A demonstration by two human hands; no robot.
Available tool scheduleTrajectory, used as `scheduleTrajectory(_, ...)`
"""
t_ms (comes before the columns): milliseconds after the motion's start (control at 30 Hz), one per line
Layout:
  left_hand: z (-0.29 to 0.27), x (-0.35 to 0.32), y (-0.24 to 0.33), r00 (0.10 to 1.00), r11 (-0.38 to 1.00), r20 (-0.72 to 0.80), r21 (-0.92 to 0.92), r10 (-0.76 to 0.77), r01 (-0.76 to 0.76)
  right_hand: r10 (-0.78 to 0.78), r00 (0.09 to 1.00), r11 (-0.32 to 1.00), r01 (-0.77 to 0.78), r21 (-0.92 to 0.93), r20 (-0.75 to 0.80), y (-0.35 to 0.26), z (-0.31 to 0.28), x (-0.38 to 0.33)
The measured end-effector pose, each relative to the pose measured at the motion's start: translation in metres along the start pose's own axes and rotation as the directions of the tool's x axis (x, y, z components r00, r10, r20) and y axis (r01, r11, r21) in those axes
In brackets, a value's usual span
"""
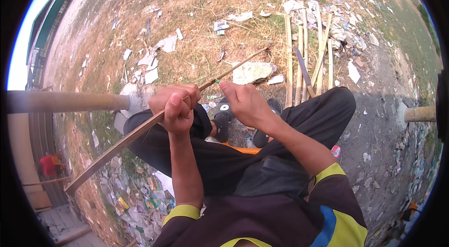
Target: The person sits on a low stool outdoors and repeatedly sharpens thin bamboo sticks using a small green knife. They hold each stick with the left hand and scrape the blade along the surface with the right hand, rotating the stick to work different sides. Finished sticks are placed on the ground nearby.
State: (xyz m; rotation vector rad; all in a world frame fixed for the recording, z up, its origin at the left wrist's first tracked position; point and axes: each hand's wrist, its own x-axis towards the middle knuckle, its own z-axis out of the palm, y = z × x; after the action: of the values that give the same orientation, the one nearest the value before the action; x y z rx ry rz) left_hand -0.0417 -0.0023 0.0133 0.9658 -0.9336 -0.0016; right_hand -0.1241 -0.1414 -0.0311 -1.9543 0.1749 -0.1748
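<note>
A long, narrow strip of wood or bamboo (117,143) slants across my lap, its thick brown end at the lower left and its thin pale end pointing away to the right. My left hand (175,107) is closed around its middle, thumb raised. Farther along, my right hand (245,102) is closed with its thumb against the strip. A small green bit (217,81) shows at that thumb tip; what it belongs to is hidden. A thin fibre hangs below my left hand.
Several pale split bamboo strips (288,60) lie ahead on the right, with a long-bladed knife (303,67) among them. Bamboo poles stick in from the left (70,102) and right (419,114). A flat stone slab (252,73) and scattered litter lie on dry grass beyond my feet.
</note>
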Motion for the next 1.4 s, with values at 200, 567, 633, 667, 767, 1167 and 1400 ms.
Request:
scheduleTrajectory(200, 0.005, 0.005, -0.003, 1.0, 1.0, -0.008, 0.018, 0.02, -0.02, 0.104, 0.994, 0.993, -0.102, 0.063, -0.035, 0.004, -0.001, -0.003)
scheduleTrajectory(567, 0.007, 0.001, -0.003, 1.0, 0.998, -0.006, -0.058, 0.023, -0.023, 0.044, 0.999, 0.999, -0.043, 0.023, -0.024, 0.02, 0.003, -0.011)
scheduleTrajectory(633, 0.009, 0.0, -0.004, 0.999, 0.997, -0.029, -0.063, 0.034, -0.036, 0.041, 0.998, 0.999, -0.041, 0.011, -0.038, 0.018, 0.005, -0.015)
scheduleTrajectory(667, 0.008, 0.001, -0.004, 0.999, 0.997, -0.027, -0.068, 0.04, -0.041, 0.044, 0.998, 0.999, -0.043, 0.01, -0.042, 0.018, 0.006, -0.018)
scheduleTrajectory(767, 0.007, 0.001, -0.003, 0.999, 0.997, -0.014, -0.067, 0.036, -0.037, 0.052, 0.998, 0.999, -0.051, 0.016, -0.043, 0.017, 0.007, -0.022)
scheduleTrajectory(1167, -0.008, -0.005, -0.009, 0.984, 0.998, -0.178, -0.06, 0.009, -0.02, -0.094, 0.993, 0.951, 0.069, -0.302, -0.07, 0.043, 0.012, -0.001)
scheduleTrajectory(1400, 0.024, 0.008, -0.009, 0.991, 0.999, -0.124, 0.016, 0.045, -0.043, 0.216, 0.96, 0.832, -0.276, -0.482, -0.177, 0.156, -0.031, 0.005)
